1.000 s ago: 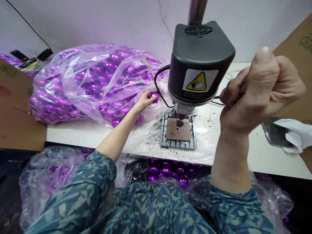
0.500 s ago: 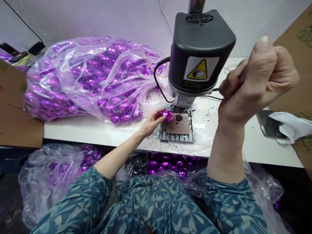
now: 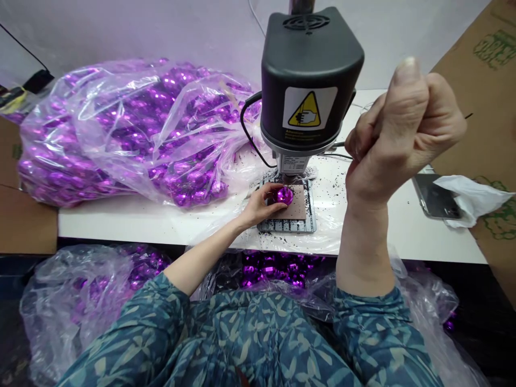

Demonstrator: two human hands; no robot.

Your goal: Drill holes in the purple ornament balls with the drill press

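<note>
A small bench drill press (image 3: pixel 312 75) with a dark housing and a yellow warning label stands in front of me. Beneath its chuck, a shiny purple faceted ball (image 3: pixel 285 196) sits at a brown square board (image 3: pixel 296 209) on a grey slotted base plate (image 3: pixel 288 226). My left hand (image 3: pixel 264 204) pinches this ball from its left side between thumb and fingers. My right hand (image 3: pixel 405 126) is a raised fist at the right of the machine. A dark lever (image 3: pixel 339 144) runs from the housing into that fist; the part inside is hidden.
A big clear bag of purple balls (image 3: pixel 133 129) fills the table's left. Black shavings lie around the base plate. A phone (image 3: pixel 435 196) and crumpled white tissue (image 3: pixel 471 196) lie right. Cardboard boxes flank both sides. More bagged purple balls (image 3: pixel 274 269) show below the table edge.
My left hand has carried the purple ball rightward from beside the big bag onto the board under the chuck. My right fist stays raised beside the machine. The view has shifted slightly.
</note>
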